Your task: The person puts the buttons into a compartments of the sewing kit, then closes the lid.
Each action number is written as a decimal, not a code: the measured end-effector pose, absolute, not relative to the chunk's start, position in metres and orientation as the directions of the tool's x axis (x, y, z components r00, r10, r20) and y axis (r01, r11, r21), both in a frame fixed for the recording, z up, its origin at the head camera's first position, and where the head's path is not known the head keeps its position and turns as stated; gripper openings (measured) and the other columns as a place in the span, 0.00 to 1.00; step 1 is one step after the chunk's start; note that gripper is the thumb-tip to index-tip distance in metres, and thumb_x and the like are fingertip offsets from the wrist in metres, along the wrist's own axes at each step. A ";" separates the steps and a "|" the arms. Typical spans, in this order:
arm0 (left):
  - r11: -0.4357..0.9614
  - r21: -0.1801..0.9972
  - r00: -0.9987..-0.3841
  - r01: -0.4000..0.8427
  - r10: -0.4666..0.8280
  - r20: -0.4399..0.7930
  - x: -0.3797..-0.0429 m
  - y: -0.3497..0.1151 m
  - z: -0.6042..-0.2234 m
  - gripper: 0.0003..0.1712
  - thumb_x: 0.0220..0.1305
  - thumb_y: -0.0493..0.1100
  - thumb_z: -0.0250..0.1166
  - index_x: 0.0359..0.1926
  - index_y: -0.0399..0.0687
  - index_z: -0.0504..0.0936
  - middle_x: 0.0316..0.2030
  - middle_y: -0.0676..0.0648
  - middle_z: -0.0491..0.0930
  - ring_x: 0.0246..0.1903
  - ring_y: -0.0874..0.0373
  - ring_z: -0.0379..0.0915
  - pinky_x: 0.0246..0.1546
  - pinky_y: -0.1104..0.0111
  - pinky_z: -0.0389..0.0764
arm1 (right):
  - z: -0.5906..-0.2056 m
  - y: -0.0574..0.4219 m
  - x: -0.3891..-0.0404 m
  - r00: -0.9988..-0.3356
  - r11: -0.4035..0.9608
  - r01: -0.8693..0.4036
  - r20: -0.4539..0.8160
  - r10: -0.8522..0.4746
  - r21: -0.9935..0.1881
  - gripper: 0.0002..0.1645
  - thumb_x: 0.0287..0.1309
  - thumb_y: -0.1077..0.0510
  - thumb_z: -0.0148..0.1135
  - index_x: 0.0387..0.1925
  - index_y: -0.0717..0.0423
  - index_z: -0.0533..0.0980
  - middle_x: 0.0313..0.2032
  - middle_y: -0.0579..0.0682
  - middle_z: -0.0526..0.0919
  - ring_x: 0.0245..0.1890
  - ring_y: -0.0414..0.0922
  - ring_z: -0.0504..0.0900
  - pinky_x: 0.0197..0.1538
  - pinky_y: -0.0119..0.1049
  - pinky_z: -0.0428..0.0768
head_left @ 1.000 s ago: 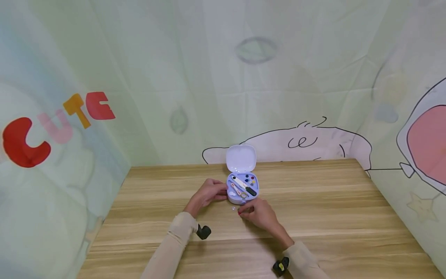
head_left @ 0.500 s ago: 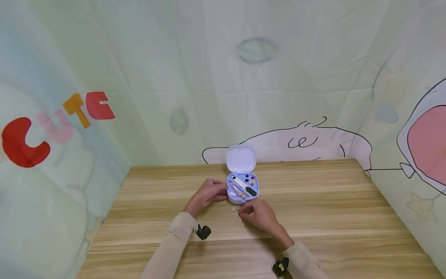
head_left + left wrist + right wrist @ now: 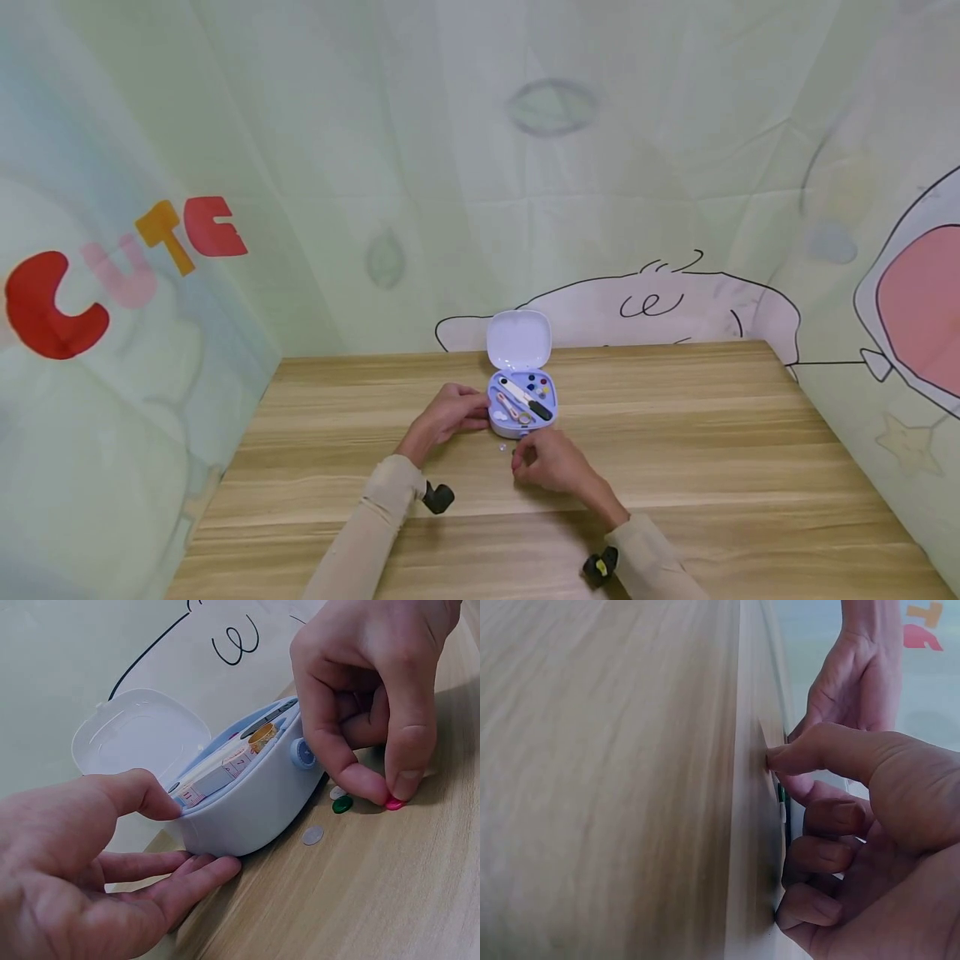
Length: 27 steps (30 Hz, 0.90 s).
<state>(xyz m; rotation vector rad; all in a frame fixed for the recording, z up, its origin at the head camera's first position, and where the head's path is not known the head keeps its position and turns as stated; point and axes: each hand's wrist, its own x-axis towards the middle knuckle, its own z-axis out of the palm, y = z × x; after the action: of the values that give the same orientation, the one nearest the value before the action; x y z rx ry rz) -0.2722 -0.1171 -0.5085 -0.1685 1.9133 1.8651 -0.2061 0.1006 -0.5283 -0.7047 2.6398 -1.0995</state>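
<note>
A small white and light-blue sewing kit box (image 3: pixel 513 432) stands on the table with its lid (image 3: pixel 519 340) raised. My left hand (image 3: pixel 452 412) grips its left side, thumb on the rim and fingers low against the wall in the left wrist view. In front of the box, my right hand (image 3: pixel 551 461) pinches a pink-red button (image 3: pixel 394 803) between thumb and forefinger, close to the tabletop. Beside those fingertips lie a green button (image 3: pixel 342 804) and a whitish button (image 3: pixel 337 793), partly hidden. A clear button (image 3: pixel 313 835) lies apart from them. In the right wrist view the pinched button is hidden.
Inside the box are a black-and-white tool (image 3: pixel 525 398), a folded measuring tape (image 3: pixel 240 762), a gold thimble (image 3: pixel 263 738) and several small coloured pieces (image 3: pixel 543 382). The wooden table (image 3: pixel 360 533) meets a printed cloth backdrop (image 3: pixel 375 167) behind the box.
My right hand has drawn slightly back toward me with the pink-red button, its fingers bending more. The left hand and box have stayed in place.
</note>
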 end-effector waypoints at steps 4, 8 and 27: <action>0.078 0.916 -0.887 -0.394 0.228 -0.401 -0.272 -0.117 -0.507 0.20 0.73 0.35 0.63 0.59 0.24 0.76 0.47 0.33 0.84 0.44 0.49 0.85 0.51 0.58 0.88 | -0.525 0.099 -0.205 -0.866 0.616 -0.340 -0.019 -0.500 -0.710 0.10 0.49 0.66 0.76 0.25 0.50 0.82 0.21 0.37 0.78 0.27 0.38 0.74 0.30 0.32 0.74; 0.069 0.916 -0.888 -0.394 0.229 -0.399 -0.272 -0.117 -0.507 0.20 0.73 0.34 0.63 0.59 0.23 0.76 0.48 0.32 0.84 0.45 0.48 0.85 0.52 0.56 0.87 | -0.524 0.098 -0.204 -0.866 0.621 -0.334 -0.028 -0.499 -0.709 0.10 0.48 0.66 0.75 0.25 0.50 0.82 0.20 0.37 0.78 0.26 0.37 0.74 0.30 0.32 0.74; 0.059 0.919 -0.890 -0.391 0.231 -0.393 -0.272 -0.117 -0.509 0.20 0.73 0.33 0.62 0.59 0.22 0.75 0.47 0.31 0.84 0.44 0.48 0.85 0.52 0.56 0.88 | -0.526 0.093 -0.198 -0.881 0.656 -0.292 -0.070 -0.467 -0.696 0.11 0.43 0.63 0.76 0.22 0.46 0.81 0.21 0.36 0.79 0.26 0.38 0.75 0.28 0.34 0.76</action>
<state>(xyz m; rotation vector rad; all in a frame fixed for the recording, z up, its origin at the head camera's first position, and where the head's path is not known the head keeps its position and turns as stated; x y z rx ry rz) -0.2723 -0.1172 -0.5091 -0.1597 1.9044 1.8831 -0.1981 0.0926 -0.5256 -0.6141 2.6310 -1.0431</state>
